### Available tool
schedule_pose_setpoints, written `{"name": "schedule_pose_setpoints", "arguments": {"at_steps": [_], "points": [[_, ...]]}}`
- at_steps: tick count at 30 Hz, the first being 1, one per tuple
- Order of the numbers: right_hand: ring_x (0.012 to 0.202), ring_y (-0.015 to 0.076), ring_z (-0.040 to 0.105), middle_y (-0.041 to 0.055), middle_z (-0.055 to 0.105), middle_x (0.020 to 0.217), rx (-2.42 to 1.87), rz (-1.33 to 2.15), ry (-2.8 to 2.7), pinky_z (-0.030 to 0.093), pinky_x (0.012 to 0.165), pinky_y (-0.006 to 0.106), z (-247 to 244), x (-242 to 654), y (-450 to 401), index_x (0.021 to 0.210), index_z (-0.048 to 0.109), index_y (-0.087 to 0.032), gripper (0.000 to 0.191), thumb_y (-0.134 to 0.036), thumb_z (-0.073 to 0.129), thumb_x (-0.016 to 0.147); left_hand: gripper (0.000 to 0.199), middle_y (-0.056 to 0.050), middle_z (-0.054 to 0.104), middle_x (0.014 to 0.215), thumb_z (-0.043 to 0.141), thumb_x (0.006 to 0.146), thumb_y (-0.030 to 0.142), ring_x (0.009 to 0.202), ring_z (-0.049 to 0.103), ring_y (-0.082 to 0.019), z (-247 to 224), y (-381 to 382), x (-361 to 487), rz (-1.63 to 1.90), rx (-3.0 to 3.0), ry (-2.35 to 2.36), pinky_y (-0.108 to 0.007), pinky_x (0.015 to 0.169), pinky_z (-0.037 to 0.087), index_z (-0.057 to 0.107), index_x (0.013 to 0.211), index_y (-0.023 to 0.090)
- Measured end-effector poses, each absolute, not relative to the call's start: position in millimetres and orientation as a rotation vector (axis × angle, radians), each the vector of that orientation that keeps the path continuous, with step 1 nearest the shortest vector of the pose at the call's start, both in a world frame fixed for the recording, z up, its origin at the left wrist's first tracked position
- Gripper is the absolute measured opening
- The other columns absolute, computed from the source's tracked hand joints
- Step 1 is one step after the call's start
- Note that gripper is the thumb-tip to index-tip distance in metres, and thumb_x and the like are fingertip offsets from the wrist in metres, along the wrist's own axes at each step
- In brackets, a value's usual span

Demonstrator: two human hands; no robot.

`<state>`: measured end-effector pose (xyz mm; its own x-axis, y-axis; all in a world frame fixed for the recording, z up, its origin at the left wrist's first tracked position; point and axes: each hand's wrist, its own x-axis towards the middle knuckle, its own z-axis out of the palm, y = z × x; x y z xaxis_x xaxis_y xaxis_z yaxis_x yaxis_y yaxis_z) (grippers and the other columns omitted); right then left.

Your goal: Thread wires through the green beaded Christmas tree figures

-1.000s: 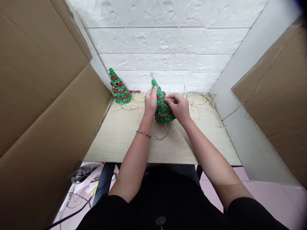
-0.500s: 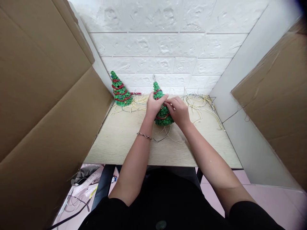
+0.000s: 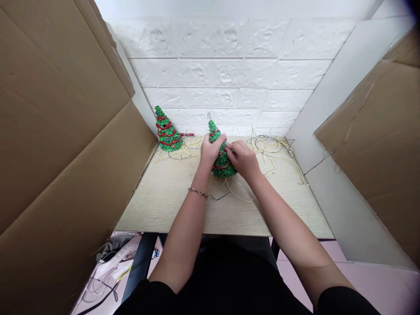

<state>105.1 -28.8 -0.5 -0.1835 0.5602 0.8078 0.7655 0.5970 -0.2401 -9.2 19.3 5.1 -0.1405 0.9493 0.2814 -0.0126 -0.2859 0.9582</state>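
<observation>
A small green Christmas tree (image 3: pixel 224 169) with red garland stands in the middle of the table, tilted slightly to the left. My left hand (image 3: pixel 211 151) is wrapped round its upper left side, the thumb lying across the front. On the tree's right side my right hand (image 3: pixel 243 159) pinches at the garland with thumb and forefinger; whatever sits between those fingertips is too small to make out. Thin wires (image 3: pixel 229 191) trail from under the tree's base. A second decorated tree (image 3: pixel 168 135) stands at the back left, apart from both hands.
Loose yellow and white wires (image 3: pixel 274 146) lie along the back right, and more wires (image 3: pixel 188 151) at the back left beside a red stick (image 3: pixel 187 134). A white brick-patterned wall (image 3: pixel 226 72) closes the back. Cardboard panels (image 3: pixel 98 131) flank the table (image 3: pixel 151 210).
The camera view has tilted up a little, so everything sits lower in the picture. Both hands keep their places on the tree, with only slight shifts of the right fingers.
</observation>
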Motion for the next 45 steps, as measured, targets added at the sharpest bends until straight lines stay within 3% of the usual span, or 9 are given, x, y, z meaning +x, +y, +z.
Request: {"name": "schedule_pose_setpoints", "arguments": {"at_steps": [6,21,25,30,33,36,40,42,45], "points": [[0.075,0.0154,0.054,0.0059,0.059,0.079,-1.074,-0.243,-1.882,0.043,0.065,0.027,0,105,-27,0.082,0.059,-0.019,0.022,-0.028,0.040,0.089,0.029,-0.002,0.056,0.072,0.066,0.064,0.043,0.065,0.050,-0.013,4,20,-8,1.528,1.330,1.175,-0.028,0.065,0.040,0.054,0.075,0.019],[0.059,0.0116,0.046,0.0010,0.051,0.064,-1.044,-0.210,-1.847,0.036,0.057,0.024,7,109,-29,0.065,0.049,-0.018,0.017,-0.020,0.046,0.082,0.025,-0.002,0.056,0.074,0.063,0.065,0.038,0.067,0.049,-0.013,12,11,-5,1.493,1.448,1.235,-0.028,0.068,0.040,0.053,0.076,0.018],[0.054,0.0097,0.045,0.0004,0.054,0.064,-1.026,-0.024,-1.772,0.037,0.055,0.024,9,110,-30,0.064,0.053,-0.018,0.014,-0.022,0.051,0.078,0.024,-0.002,0.056,0.073,0.063,0.066,0.038,0.067,0.050,-0.013,12,11,-6,1.477,1.452,1.180,-0.028,0.067,0.041,0.053,0.076,0.018],[0.051,0.0093,0.047,0.0009,0.062,0.071,-1.048,0.342,-1.579,0.038,0.052,0.024,11,121,-23,0.077,0.063,-0.017,0.020,-0.033,0.049,0.079,0.027,-0.003,0.058,0.075,0.064,0.065,0.040,0.068,0.052,-0.014,11,11,-6,1.469,1.468,1.136,-0.027,0.067,0.041,0.055,0.077,0.018],[0.058,0.0120,0.052,0.0030,0.063,0.074,-1.256,0.206,-1.464,0.041,0.059,0.026,12,141,-15,0.080,0.063,-0.017,0.026,-0.033,0.043,0.082,0.029,-0.002,0.058,0.075,0.065,0.064,0.042,0.069,0.052,-0.014,11,10,-6,1.446,1.459,1.126,-0.027,0.067,0.041,0.056,0.079,0.018],[0.079,0.0197,0.057,0.0093,0.064,0.083,-1.757,-0.009,-1.459,0.042,0.073,0.031,8,168,-9,0.074,0.064,-0.015,0.026,-0.030,0.044,0.081,0.029,-0.002,0.059,0.074,0.065,0.065,0.043,0.069,0.052,-0.014,11,9,-7,1.437,1.469,1.132,-0.027,0.067,0.041,0.056,0.079,0.019],[0.095,0.0291,0.057,0.0193,0.062,0.099,-2.428,0.253,-1.433,0.044,0.075,0.035,-6,196,-3,0.088,0.065,-0.010,0.034,-0.040,0.059,0.071,0.029,-0.002,0.059,0.074,0.065,0.064,0.043,0.070,0.053,-0.015,11,10,-7,1.435,1.461,1.143,-0.028,0.069,0.042,0.056,0.079,0.019],[0.099,0.0300,0.057,0.0212,0.059,0.105,-2.551,0.368,-1.409,0.045,0.075,0.035,-13,203,0,0.095,0.064,-0.010,0.040,-0.039,0.065,0.067,0.030,-0.001,0.059,0.076,0.066,0.064,0.042,0.071,0.054,-0.014,10,11,-8,1.449,1.428,1.111,-0.027,0.070,0.042,0.055,0.082,0.019],[0.096,0.0304,0.058,0.0211,0.061,0.100,-2.530,0.451,-1.387,0.045,0.071,0.035,-17,205,3,0.090,0.064,-0.010,0.031,-0.029,0.065,0.066,0.034,-0.001,0.059,0.080,0.067,0.062,0.039,0.073,0.055,-0.014,9,14,-9,1.467,1.331,1.053,-0.027,0.070,0.043,0.054,0.087,0.019]]}}
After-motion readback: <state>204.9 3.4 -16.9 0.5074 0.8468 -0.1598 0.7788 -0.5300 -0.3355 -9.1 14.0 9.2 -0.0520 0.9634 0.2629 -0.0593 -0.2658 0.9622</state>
